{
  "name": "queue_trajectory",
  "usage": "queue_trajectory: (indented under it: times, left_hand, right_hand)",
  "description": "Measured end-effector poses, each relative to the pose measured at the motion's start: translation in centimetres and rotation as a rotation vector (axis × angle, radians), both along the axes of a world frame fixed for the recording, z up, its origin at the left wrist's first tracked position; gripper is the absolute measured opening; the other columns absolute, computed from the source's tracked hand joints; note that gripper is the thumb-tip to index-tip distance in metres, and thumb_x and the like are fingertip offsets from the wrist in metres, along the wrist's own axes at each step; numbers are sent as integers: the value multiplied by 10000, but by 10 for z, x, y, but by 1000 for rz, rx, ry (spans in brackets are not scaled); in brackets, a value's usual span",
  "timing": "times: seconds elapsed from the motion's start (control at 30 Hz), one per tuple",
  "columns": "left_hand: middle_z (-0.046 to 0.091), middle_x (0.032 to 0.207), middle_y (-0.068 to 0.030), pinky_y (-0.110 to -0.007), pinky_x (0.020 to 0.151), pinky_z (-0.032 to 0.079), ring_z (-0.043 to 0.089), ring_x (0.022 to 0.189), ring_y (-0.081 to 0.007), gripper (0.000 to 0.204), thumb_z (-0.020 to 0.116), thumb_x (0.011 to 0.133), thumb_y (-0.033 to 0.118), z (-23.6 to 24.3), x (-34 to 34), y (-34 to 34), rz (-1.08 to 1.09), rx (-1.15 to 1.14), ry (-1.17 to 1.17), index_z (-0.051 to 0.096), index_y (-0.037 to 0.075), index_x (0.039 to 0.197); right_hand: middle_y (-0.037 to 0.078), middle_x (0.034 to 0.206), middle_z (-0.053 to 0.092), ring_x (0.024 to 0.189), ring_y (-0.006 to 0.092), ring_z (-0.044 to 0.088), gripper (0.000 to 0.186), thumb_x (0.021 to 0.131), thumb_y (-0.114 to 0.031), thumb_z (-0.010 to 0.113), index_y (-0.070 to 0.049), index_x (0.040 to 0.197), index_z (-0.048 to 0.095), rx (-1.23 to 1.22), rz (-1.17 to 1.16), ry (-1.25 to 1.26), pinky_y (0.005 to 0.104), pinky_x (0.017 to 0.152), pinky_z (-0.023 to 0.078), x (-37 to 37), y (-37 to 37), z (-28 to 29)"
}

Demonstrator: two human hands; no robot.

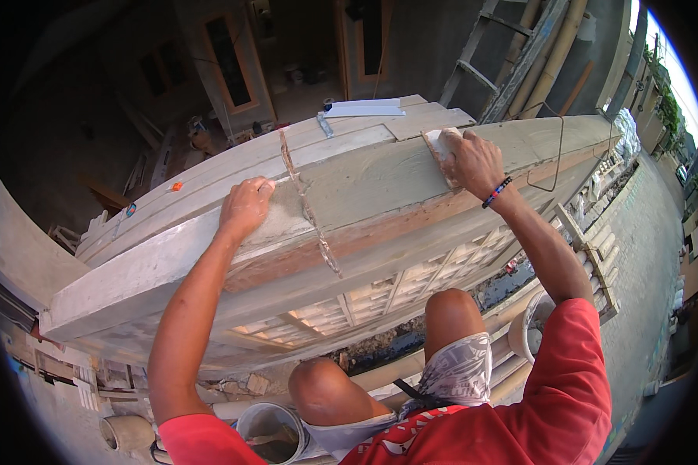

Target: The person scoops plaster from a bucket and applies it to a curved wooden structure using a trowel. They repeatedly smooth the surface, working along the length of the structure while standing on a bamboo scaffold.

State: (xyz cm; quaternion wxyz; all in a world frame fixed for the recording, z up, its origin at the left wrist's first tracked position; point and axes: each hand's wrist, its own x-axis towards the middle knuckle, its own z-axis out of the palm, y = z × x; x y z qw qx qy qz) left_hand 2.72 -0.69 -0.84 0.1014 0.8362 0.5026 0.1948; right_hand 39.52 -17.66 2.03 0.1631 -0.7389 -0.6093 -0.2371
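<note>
Float [434, 152] beneath right hand [475, 161]
Right fingers grip float against mortar [372, 174]; left hand [247, 206] curled, contents unclear.

The shirt [562, 372] at four o'clock is red with white print, the shorts [459, 368] at five show a grey-and-white print, and the bracelet [496, 192] between two and three mixes black, red and blue. The block [436, 153] between one and two is whitish and brown; the cement [368, 180] near twelve is grey. Orange-brown colours the window frame [246, 105] at eleven.
</note>
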Motion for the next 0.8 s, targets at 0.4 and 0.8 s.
queue_trajectory:
  times: [0.4, 0.8]
  left_hand:
    - [677, 1053, -211, -477, 899, 452, 595, 1050, -411, 374, 497, 963, 363, 5, 0, -6, 40, -35, 19, 688, 64, 1081]
    - [666, 1052, -225, -483, 908, 438, 581, 1032, -440, 316, 523, 936, 301, 8, 3, -6, 22, -56, -20, 686, 50, 1039]
  right_hand:
    - [69, 834, 660, 636, 128, 618, 369, 883, -148, 550, -24, 1216, 649, 244, 66, 1027, 295, 576, 513, 165, -45, 40]
    - [187, 862, 711, 768, 259, 694, 399, 770, -206, 624, 32, 1081, 699, 53, 103, 473, 344, 772, 534, 160, -9, 58]
